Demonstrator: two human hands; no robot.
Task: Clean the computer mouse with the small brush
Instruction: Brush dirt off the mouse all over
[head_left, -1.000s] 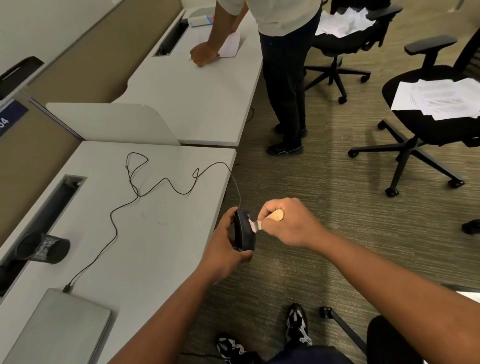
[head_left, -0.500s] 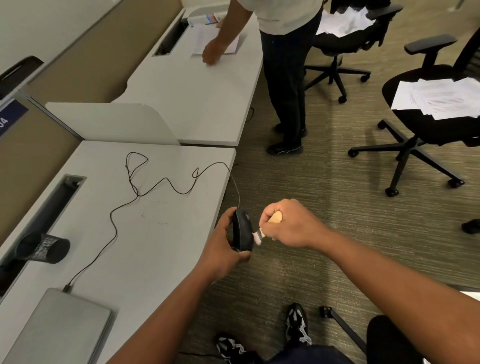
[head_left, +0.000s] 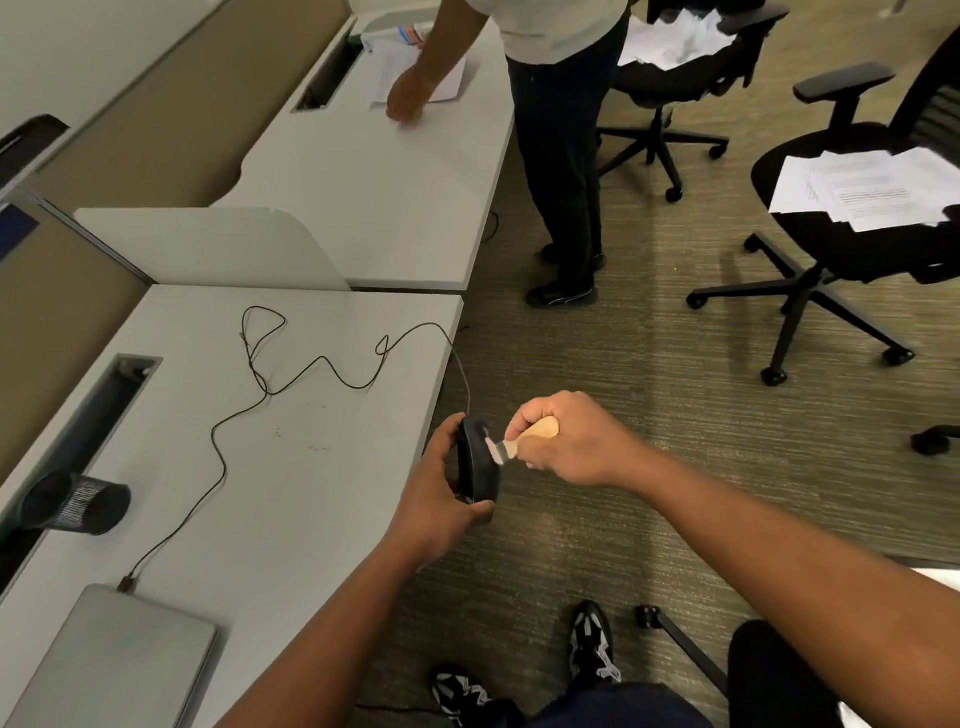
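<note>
**Brushing the mouse, off the desk edge**

While gripped on edge in the left hand (head_left: 441, 499), fingers wrapped round it, mouse (head_left: 477, 461) held in the air just past the desk (head_left: 311, 467) edge. Right hand (head_left: 566, 441) closed in a fist on the brush (head_left: 530, 435), wooden handle poking out, bristles touching the mouse's upper face. Cord (head_left: 291, 374) trailing from the mouse across the desk to a laptop (head_left: 114, 660). Mesh cup (head_left: 78, 501) lying near the slot. Further out, someone standing at the next desk, chairs (head_left: 841, 208) with papers.

Left hand (head_left: 441, 499) grips the black mouse (head_left: 477, 460) on edge beyond the desk (head_left: 291, 499); right hand (head_left: 571, 441) presses the wooden-handled brush (head_left: 524, 439) against it.
</note>
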